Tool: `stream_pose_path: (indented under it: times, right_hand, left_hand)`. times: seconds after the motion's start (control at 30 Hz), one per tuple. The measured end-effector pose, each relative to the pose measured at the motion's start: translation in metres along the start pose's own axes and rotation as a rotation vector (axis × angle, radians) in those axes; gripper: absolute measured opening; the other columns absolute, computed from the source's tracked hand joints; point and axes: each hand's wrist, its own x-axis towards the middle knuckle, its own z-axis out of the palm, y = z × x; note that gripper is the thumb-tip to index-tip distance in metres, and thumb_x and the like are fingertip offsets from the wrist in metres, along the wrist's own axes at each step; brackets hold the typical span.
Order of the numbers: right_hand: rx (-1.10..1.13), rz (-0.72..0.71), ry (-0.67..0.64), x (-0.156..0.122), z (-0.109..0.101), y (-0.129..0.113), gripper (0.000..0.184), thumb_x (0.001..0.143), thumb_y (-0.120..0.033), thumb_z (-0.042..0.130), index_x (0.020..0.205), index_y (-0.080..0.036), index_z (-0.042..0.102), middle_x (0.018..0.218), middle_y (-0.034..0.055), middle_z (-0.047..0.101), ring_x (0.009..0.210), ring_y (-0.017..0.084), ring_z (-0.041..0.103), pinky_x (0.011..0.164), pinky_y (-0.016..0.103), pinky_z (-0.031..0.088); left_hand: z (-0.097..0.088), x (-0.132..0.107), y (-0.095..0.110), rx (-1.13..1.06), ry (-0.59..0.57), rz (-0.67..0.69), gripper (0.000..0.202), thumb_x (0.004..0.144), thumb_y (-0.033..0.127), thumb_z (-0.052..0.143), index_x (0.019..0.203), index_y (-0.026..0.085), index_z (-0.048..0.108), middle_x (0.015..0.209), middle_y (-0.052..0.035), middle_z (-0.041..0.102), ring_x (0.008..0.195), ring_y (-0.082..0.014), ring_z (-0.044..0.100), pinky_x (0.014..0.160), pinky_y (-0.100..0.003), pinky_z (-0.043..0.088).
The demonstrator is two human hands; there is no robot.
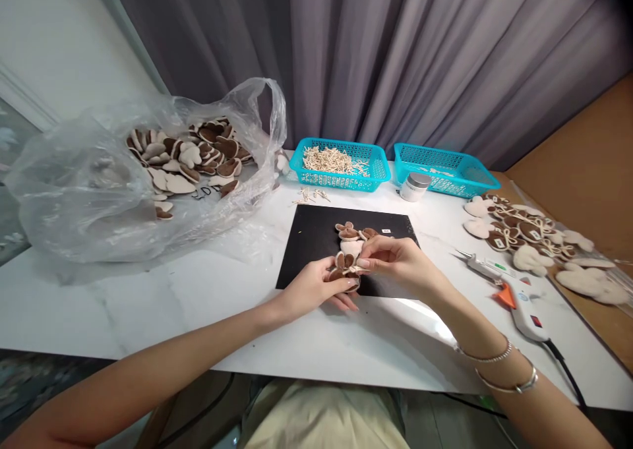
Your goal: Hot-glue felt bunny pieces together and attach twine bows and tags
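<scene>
My left hand (321, 283) is closed around the edge of a brown and cream fuzzy rabbit-shaped patch (345, 262), thumb on top and fingers beneath. The thumb and index finger of my right hand (390, 258) are pinched at the patch's right side on a small cream cord piece, mostly hidden by the fingertips. Both hands are over the front part of a black mat (311, 238). Behind them on the mat lie another brown and cream patch (351, 246) and a small white label (386, 231).
A clear plastic bag (74, 192) of fuzzy patches stands left. At the back are a blue basket (341, 183) of cream cord pieces, a second blue basket (445, 184) and a grey-lidded jar (414, 188). Patches with bows (531, 231) and a glue gun (519, 304) lie right.
</scene>
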Motion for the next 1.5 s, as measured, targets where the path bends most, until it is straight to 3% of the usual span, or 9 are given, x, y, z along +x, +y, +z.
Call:
stream_pose_path:
  times: [0.27, 0.43, 0.67, 0.8, 1.0, 1.13, 1.23, 1.4, 1.5]
  right_hand:
    - [-0.166, -0.004, 0.011, -0.006, 0.013, -0.001, 0.026, 0.073, -0.043, 0.066, 0.069, -0.018, 0.059, 0.071, 0.003, 0.059, 0.066, 0.015, 0.056, 0.062, 0.031, 0.046]
    - [-0.095, -0.001, -0.028, -0.013, 0.009, -0.013, 0.022, 0.077, -0.039, 0.063, 0.076, -0.018, 0.057, 0.072, 0.0028, 0.06, 0.066, 0.015, 0.057, 0.061, 0.029, 0.046]
    - [-0.482, -0.429, 0.335, -0.03, 0.04, -0.014, 0.011, 0.079, -0.02, 0.058, 0.084, -0.026, 0.052, 0.067, 0.0005, 0.06, 0.058, 0.015, 0.055, 0.057, 0.03, 0.047]
    - [-0.524, -0.512, 0.185, -0.033, 0.059, 0.001, 0.02, 0.082, -0.012, 0.053, 0.096, -0.026, 0.051, 0.077, 0.0014, 0.064, 0.063, 0.014, 0.059, 0.057, 0.026, 0.049]
    - [-0.708, -0.607, -0.001, -0.029, 0.057, 0.01, 0.029, 0.088, -0.01, 0.044, 0.113, -0.023, 0.05, 0.081, 0.0048, 0.062, 0.071, 0.015, 0.057, 0.062, 0.027, 0.047]
    - [-0.92, -0.725, -0.073, -0.028, 0.057, 0.01, 0.029, 0.089, -0.007, 0.037, 0.107, -0.019, 0.057, 0.074, 0.0067, 0.062, 0.069, 0.019, 0.054, 0.061, 0.032, 0.045]
    - [-0.888, -0.762, -0.007, -0.028, 0.057, 0.008, 0.027, 0.088, -0.005, 0.041, 0.102, -0.019, 0.06, 0.075, 0.0062, 0.063, 0.067, 0.018, 0.052, 0.059, 0.032, 0.044]
    - [-0.794, -0.837, 0.314, -0.029, 0.048, -0.009, 0.022, 0.082, -0.009, 0.057, 0.091, -0.027, 0.067, 0.094, 0.0078, 0.062, 0.08, 0.02, 0.054, 0.064, 0.035, 0.046]
    - [-0.713, -0.828, 0.326, -0.029, 0.04, -0.02, 0.02, 0.081, -0.007, 0.057, 0.087, -0.023, 0.068, 0.096, 0.0086, 0.062, 0.083, 0.019, 0.058, 0.065, 0.033, 0.049]
  left_hand:
    - [0.001, 0.004, -0.01, 0.033, 0.021, 0.056, 0.039, 0.069, 0.037, 0.071, 0.094, 0.016, 0.049, 0.07, -0.0025, 0.066, 0.064, -0.023, 0.069, 0.063, -0.034, 0.055]
    - [0.001, 0.002, -0.005, 0.005, 0.054, 0.039, 0.041, 0.071, 0.038, 0.07, 0.098, 0.015, 0.05, 0.077, -0.0048, 0.067, 0.064, -0.022, 0.069, 0.064, -0.034, 0.055]
    - [-0.001, 0.001, -0.003, -0.1, 0.065, 0.066, 0.042, 0.069, 0.038, 0.072, 0.099, 0.015, 0.054, 0.082, -0.0051, 0.067, 0.071, -0.0199, 0.067, 0.067, -0.03, 0.052]
    - [0.002, -0.003, -0.004, -0.12, 0.022, 0.153, 0.03, 0.07, 0.031, 0.071, 0.09, 0.015, 0.055, 0.08, -0.002, 0.065, 0.073, -0.0177, 0.063, 0.065, -0.026, 0.049]
    - [0.0, -0.003, -0.006, -0.094, 0.054, 0.114, 0.022, 0.073, 0.028, 0.065, 0.088, 0.014, 0.057, 0.083, -0.002, 0.062, 0.077, -0.0164, 0.06, 0.066, -0.023, 0.044]
    - [0.0, -0.002, -0.007, -0.075, 0.068, 0.103, 0.021, 0.076, 0.03, 0.062, 0.087, 0.013, 0.059, 0.084, -0.0015, 0.062, 0.08, -0.0145, 0.057, 0.07, -0.022, 0.041]
    - [0.002, -0.002, -0.006, -0.087, 0.07, 0.093, 0.021, 0.074, 0.029, 0.065, 0.085, 0.013, 0.058, 0.08, -0.0002, 0.061, 0.075, -0.0129, 0.057, 0.066, -0.02, 0.04]
    - [0.004, -0.001, -0.004, -0.093, 0.077, 0.06, 0.031, 0.071, 0.032, 0.07, 0.091, 0.014, 0.055, 0.074, 0.0001, 0.063, 0.065, -0.0143, 0.063, 0.062, -0.024, 0.047]
    - [0.003, 0.0, -0.005, -0.104, 0.043, 0.032, 0.037, 0.074, 0.035, 0.068, 0.1, 0.014, 0.052, 0.073, -0.0018, 0.065, 0.064, -0.0179, 0.067, 0.064, -0.029, 0.052]
